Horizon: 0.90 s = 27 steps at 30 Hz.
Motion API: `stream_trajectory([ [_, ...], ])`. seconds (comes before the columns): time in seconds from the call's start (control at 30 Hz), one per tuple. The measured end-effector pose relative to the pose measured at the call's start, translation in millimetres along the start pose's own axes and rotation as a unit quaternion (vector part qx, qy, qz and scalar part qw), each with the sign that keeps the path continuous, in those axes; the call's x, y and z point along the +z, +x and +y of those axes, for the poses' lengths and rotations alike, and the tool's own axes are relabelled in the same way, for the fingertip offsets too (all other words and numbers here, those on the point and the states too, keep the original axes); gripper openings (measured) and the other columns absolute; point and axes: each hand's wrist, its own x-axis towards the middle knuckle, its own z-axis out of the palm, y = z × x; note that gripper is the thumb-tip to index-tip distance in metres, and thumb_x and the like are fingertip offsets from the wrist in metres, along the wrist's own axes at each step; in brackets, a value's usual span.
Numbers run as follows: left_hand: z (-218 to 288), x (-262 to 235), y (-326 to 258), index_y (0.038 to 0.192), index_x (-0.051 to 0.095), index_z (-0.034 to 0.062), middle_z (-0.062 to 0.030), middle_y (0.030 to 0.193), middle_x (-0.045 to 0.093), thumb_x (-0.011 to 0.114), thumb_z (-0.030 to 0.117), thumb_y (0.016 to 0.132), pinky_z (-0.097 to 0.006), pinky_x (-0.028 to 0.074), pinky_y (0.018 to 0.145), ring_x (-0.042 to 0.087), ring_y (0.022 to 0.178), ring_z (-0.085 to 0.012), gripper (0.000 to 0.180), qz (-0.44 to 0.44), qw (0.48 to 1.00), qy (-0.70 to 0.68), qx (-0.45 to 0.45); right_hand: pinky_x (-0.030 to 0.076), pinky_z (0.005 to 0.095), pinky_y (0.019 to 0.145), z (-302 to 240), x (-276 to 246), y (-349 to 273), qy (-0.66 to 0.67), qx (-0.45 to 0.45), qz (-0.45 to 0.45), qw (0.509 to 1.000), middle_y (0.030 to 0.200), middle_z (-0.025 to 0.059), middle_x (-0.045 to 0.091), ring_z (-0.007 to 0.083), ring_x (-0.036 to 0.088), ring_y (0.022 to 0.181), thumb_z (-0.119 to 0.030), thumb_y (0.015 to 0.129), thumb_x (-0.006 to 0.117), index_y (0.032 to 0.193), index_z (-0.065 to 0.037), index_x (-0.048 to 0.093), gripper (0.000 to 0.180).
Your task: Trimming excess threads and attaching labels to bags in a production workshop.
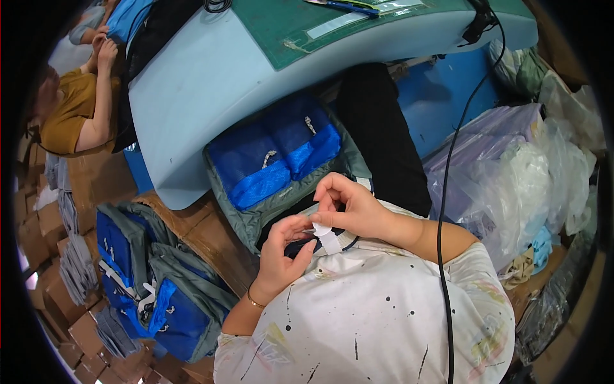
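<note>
A blue and grey bag [256, 153] with mesh pockets and pale zip pulls lies across my lap, partly under the table edge. Just in front of it, close to my shirt, my left hand [281, 249] and my right hand [358, 211] meet at the fingertips. Between them is a short white strip [329, 240], which hangs down over a dark edge with white trim. My right thumb and forefinger pinch its upper end. The left fingers are curled beside the strip, their tips pressed near the right thumb; whatever they grip is too small to make out.
A pale curved table [198, 83] with a green cutting mat [288, 32] stands ahead. Similar blue and grey bags [173, 294] are piled at the left. Clear plastic wrapping [511, 179] lies at the right. A black cable [442, 256] hangs down past my right arm. Another person [86, 109] sits far left.
</note>
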Motion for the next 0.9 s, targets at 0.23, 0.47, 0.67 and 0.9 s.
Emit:
stream_trajectory([
  [0.23, 17.1, 0.1, 20.2, 0.091, 0.067, 0.0054, -0.0056, 0.079, 0.057, 0.072, 0.007, 0.072, -0.028, 0.047, 0.056, 0.058, 0.065, -0.0199, 0.02, -0.105, 0.883, 0.398, 0.225, 0.041, 0.0192, 0.062, 5.1, -14.0, 15.1, 0.052, 0.094, -0.072, 0.992, 0.073, -0.0015, 0.057, 0.0037, 0.052, 0.068, -0.005, 0.085, 0.064, 0.108, -0.004, 0.049, 0.027],
  [0.47, 10.7, -0.8, 30.1, 0.088, 0.068, 0.0061, -0.0036, 0.076, 0.055, 0.07, 0.005, 0.07, -0.029, 0.046, 0.054, 0.055, 0.061, -0.0201, 0.018, -0.148, 0.859, 0.388, 0.3, 0.043, 0.0201, 0.061, -3.8, -17.6, 25.9, 0.092, 0.161, -0.162, 0.969, 0.072, 0.002, 0.059, 0.0061, 0.055, 0.066, -0.002, 0.081, 0.064, 0.108, -0.002, 0.05, 0.031],
  [0.67, 6.6, -6.6, 31.3, 0.086, 0.068, 0.0066, -0.0011, 0.073, 0.052, 0.072, 0.003, 0.065, -0.028, 0.041, 0.049, 0.053, 0.059, -0.0171, 0.021, -0.2, 0.802, 0.405, 0.39, 0.043, 0.021, 0.063, -4.9, -11.2, 37.8, 0.081, 0.211, -0.21, 0.951, 0.07, 0.0012, 0.056, 0.006, 0.053, 0.065, 0.005, 0.079, 0.059, 0.104, -0.003, 0.047, 0.029],
  [0.9, 5.4, -13.0, 21.8, 0.088, 0.064, 0.0051, -0.0041, 0.073, 0.054, 0.071, 0.003, 0.071, -0.029, 0.043, 0.054, 0.055, 0.064, -0.0194, 0.018, -0.15, 0.853, 0.382, 0.322, 0.042, 0.0204, 0.062, 5.9, -8.7, 25.6, 0.1, 0.128, -0.124, 0.979, 0.071, -0.0002, 0.056, 0.0055, 0.053, 0.066, 0.0, 0.083, 0.064, 0.099, -0.006, 0.046, 0.025],
])
